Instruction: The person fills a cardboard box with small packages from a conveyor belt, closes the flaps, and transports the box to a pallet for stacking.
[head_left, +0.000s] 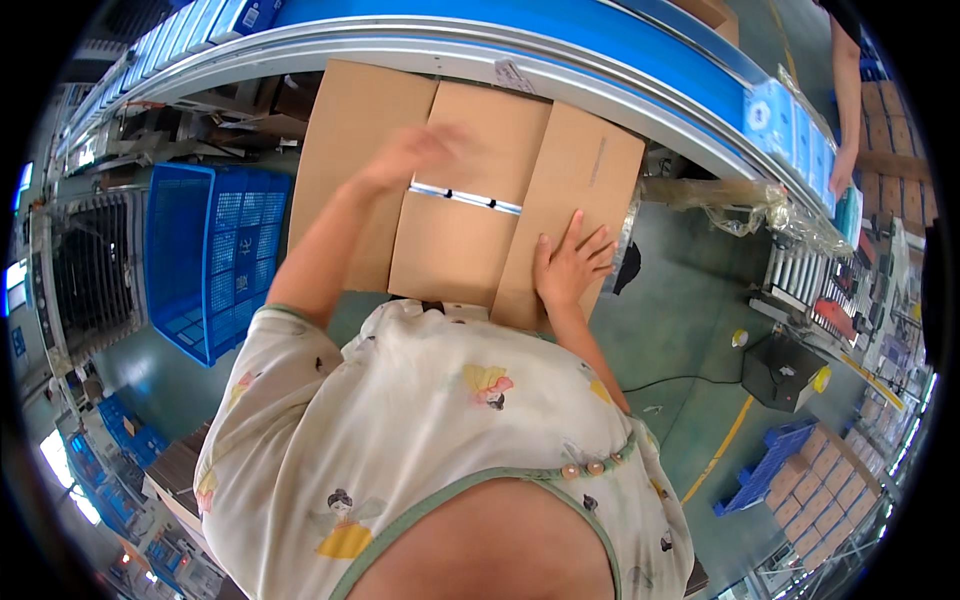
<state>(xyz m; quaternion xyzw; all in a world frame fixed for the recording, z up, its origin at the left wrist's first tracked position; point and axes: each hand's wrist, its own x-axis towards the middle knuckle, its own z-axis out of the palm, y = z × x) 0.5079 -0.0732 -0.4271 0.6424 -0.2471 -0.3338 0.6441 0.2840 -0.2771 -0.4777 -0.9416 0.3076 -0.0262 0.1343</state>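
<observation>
A brown cardboard carton (440, 250) is directly in front of me. Its two middle flaps lie folded inward, and blue-and-white packs (466, 199) show through the narrow gap between them. The left side flap (345, 175) and the right side flap (580, 170) spread outward. My right hand (572, 268) rests flat on the right flap, fingers spread. Above the far middle flap and the left flap's edge is my left hand (420, 153), smeared by motion; whether it touches the cardboard or holds anything is unclear.
A blue conveyor belt (570, 35) with a metal rail runs behind the carton. Blue-and-white packs (785, 125) stand at its right, where another person's hand (843, 170) touches them. A blue plastic crate (215, 260) stands left. Stacked cartons (820, 490) are at lower right.
</observation>
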